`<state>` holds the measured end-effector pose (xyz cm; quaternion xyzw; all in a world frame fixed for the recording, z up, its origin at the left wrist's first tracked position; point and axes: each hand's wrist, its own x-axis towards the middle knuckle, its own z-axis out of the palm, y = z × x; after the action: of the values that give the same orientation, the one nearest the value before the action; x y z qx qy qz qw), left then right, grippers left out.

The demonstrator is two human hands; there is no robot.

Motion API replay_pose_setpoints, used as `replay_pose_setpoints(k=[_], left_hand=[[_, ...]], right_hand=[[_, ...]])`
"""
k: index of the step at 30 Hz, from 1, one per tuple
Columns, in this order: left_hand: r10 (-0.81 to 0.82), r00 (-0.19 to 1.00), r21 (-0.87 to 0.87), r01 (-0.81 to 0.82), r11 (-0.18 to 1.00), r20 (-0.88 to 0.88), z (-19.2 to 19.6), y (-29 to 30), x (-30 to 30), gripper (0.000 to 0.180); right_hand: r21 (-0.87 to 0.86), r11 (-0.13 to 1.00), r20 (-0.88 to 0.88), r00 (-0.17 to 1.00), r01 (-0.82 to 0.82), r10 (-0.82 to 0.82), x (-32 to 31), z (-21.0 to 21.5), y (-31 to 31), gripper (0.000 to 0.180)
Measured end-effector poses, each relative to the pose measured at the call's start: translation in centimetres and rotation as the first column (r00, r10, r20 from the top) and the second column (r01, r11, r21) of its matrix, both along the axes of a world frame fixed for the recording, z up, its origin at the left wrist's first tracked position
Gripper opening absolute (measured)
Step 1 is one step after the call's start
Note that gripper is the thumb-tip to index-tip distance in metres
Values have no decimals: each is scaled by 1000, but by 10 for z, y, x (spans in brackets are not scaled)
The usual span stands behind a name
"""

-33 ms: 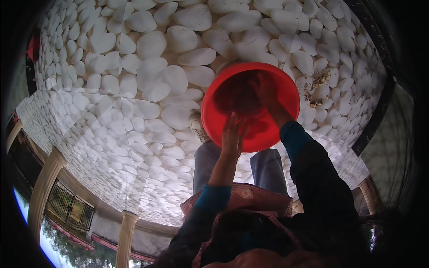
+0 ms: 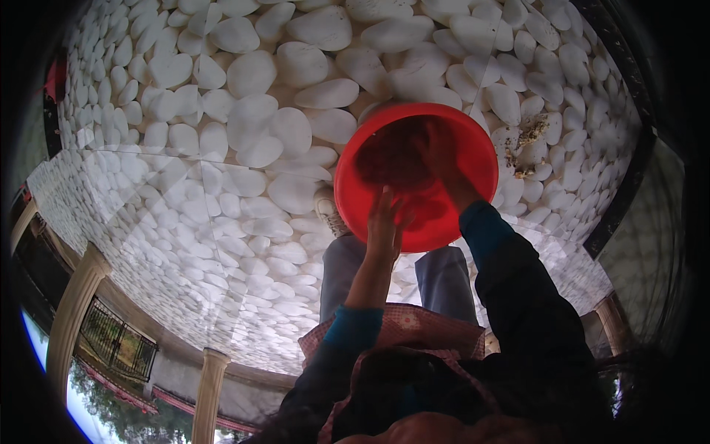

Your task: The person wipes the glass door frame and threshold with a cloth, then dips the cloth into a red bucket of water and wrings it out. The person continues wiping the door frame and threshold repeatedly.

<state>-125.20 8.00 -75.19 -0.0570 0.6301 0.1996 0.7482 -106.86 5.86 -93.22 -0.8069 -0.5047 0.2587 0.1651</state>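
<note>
A round red plastic basin (image 2: 484, 189) sits on the floor in front of my legs, its mouth tilted toward me. A dark reddish mass (image 2: 392, 155) lies inside in shadow; its kind cannot be made out. My right hand (image 2: 442, 152) reaches over the right rim into the basin, fingers apart against the far right inner wall by that mass. Across the near left rim lies my left hand (image 2: 384, 222), its fingers stretched into the basin and nothing visible in them. Whether its underside presses on the rim is hidden.
White pebble-patterned floor (image 2: 244, 140) surrounds the basin. Brown crumbly debris (image 2: 529, 140) is scattered right of it. My shoe (image 2: 328, 211) stands at its near left, below a checked apron (image 2: 414, 322). A dark border (image 2: 617, 196) runs along the right; pillars (image 2: 211, 392) stand at lower left.
My right forearm and sleeve have shifted slightly left, with the hand still inside the basin. The left hand stays in practically the same place.
</note>
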Motion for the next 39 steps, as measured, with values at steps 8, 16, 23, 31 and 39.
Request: replay_pose_setpoints(k=[8,16,23,31,39], left_hand=[[-52,998,-22,53,998,31,15,22,1,75],[-93,991,-151,107,983,98,-14,15,-11,44],[201,703,3,-278,961,682,-24,-11,-12,42],[17,1000,16,-17,1000,-23,-6,-4,8,46],[-61,993,-65,55,996,-99,2,11,2,69]], right_hand=[[-152,987,-745,651,51,-148,-65,106,-43,36],[51,984,-779,610,-170,146,-92,281,-16,18],[95,974,-454,880,206,-142,-93,155,16,18],[-205,975,59,995,85,-75,-12,25,2,30],[-124,850,-174,854,-513,490,-44,59,-1,28]])
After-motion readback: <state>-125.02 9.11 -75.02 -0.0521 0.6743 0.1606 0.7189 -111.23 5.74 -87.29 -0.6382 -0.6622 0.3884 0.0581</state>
